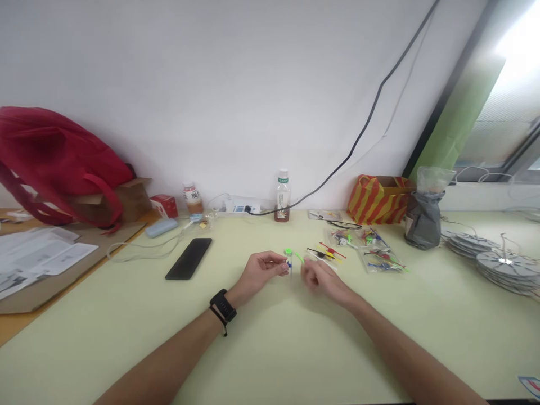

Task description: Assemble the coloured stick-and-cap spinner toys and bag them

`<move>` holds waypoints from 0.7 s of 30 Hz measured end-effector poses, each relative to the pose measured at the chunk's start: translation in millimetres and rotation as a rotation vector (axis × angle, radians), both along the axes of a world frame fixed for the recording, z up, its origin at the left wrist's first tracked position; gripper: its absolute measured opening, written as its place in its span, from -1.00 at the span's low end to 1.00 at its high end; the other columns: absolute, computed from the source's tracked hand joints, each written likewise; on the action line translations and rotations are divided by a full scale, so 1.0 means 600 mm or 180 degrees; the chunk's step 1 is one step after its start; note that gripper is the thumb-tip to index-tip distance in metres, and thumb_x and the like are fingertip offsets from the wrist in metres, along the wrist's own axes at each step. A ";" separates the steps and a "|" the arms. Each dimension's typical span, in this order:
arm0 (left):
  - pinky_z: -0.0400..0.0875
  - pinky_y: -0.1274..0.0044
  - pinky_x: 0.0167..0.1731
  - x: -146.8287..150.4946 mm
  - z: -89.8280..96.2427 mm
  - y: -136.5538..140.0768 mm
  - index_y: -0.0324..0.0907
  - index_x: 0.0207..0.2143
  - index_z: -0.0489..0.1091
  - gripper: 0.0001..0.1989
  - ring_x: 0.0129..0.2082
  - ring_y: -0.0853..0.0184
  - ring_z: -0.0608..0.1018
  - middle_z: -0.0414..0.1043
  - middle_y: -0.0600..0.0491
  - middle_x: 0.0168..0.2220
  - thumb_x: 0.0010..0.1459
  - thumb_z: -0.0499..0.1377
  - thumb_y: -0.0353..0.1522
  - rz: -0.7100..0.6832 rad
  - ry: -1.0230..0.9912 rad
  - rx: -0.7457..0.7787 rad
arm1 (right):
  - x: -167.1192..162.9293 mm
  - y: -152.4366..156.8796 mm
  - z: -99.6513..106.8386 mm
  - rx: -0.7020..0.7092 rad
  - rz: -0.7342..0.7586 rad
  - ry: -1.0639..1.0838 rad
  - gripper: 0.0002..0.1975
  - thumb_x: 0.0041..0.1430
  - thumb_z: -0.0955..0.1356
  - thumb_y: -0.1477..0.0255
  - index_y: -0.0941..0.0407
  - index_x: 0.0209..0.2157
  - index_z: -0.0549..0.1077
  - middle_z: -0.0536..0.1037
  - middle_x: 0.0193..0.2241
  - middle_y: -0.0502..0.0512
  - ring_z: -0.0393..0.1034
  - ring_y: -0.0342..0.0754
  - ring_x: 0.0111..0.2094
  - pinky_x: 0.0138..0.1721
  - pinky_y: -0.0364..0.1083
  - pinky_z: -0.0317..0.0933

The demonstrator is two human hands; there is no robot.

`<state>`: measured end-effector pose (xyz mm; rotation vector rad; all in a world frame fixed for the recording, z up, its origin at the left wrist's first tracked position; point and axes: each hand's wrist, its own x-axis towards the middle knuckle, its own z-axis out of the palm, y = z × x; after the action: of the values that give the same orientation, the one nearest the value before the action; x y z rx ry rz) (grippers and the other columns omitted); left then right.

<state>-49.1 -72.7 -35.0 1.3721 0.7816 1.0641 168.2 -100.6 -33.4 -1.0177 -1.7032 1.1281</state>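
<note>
Head view: by the left hand (265, 269), a small clear piece with a green top (288, 251) is pinched between the fingertips; whether it is rested on the table (270, 349) cannot be told. By the right hand (319, 275), a bright green stick (298, 257) is gripped, apart from the piece. Loose coloured sticks (323, 254) are spread just beyond.

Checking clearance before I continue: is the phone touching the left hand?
No, pale green tabletop shows between the black phone and the left hand.
</note>
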 end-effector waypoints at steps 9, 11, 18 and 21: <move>0.58 0.40 -0.16 -0.002 0.005 0.001 -0.24 -0.18 0.60 -0.61 -0.33 0.30 0.64 0.63 -0.05 -0.24 -0.01 0.48 -0.20 0.0164 0.0003 -0.0062 | 0.015 0.015 0.008 0.0210 -0.0158 -0.0549 -0.37 0.38 0.15 -0.03 0.09 -0.63 0.31 0.23 -0.67 -0.03 0.12 -0.12 -0.59 -0.50 -0.10 0.01; 0.58 0.40 -0.14 -0.004 0.000 0.005 -0.24 -0.15 0.59 -0.60 -0.32 0.29 0.65 0.63 -0.07 -0.21 0.04 0.45 -0.17 0.0210 -0.0008 -0.0082 | 0.024 0.025 0.001 0.0524 -0.0451 -0.0926 -0.47 0.37 0.20 0.06 0.09 -0.58 0.34 0.27 -0.65 -0.04 0.14 -0.11 -0.57 -0.49 -0.10 0.00; 0.49 0.36 0.05 -0.014 -0.004 0.017 -0.22 -0.09 0.57 -0.62 -0.15 0.26 0.65 0.62 -0.10 -0.12 0.10 0.42 -0.20 0.0202 -0.0500 -0.0482 | 0.044 0.028 -0.019 0.1135 -0.0819 -0.2545 -0.74 0.28 0.29 0.44 0.02 -0.04 0.51 0.53 -0.34 0.05 0.40 -0.02 -0.32 -0.33 -0.10 0.07; 0.40 0.34 0.16 -0.017 0.002 0.015 -0.21 -0.16 0.56 -0.67 -0.02 0.24 0.62 0.61 -0.09 -0.06 0.05 0.46 -0.27 0.0181 -0.0670 -0.0562 | 0.044 0.024 -0.019 0.1193 -0.0555 -0.2907 -0.79 0.31 0.27 0.46 0.01 -0.14 0.53 0.52 -0.30 0.07 0.40 -0.02 -0.30 -0.35 -0.10 0.03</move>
<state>-59.1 -63.6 -33.9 1.0752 0.7434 1.1351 194.3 -86.3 -45.0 -1.5104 -2.3305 0.1694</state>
